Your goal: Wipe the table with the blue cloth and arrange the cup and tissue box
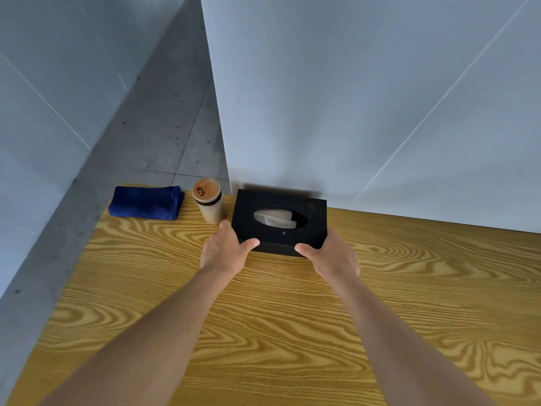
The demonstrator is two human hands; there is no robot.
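Observation:
A black tissue box [281,210] with white tissue in its oval slot sits at the far edge of the wooden table [263,332], against the wall. My left hand [225,249] grips its near left corner and my right hand [330,254] grips its near right corner, thumbs on the front face. Just left of the box stands a tan cup [208,202] with a wooden lid and a dark band. A folded blue cloth [146,202] lies at the table's far left corner, left of the cup.
A white wall [366,98] rises directly behind the tissue box. The table's left edge drops to a grey tiled floor [164,136]. Wood-grain surface stretches to the right and toward me.

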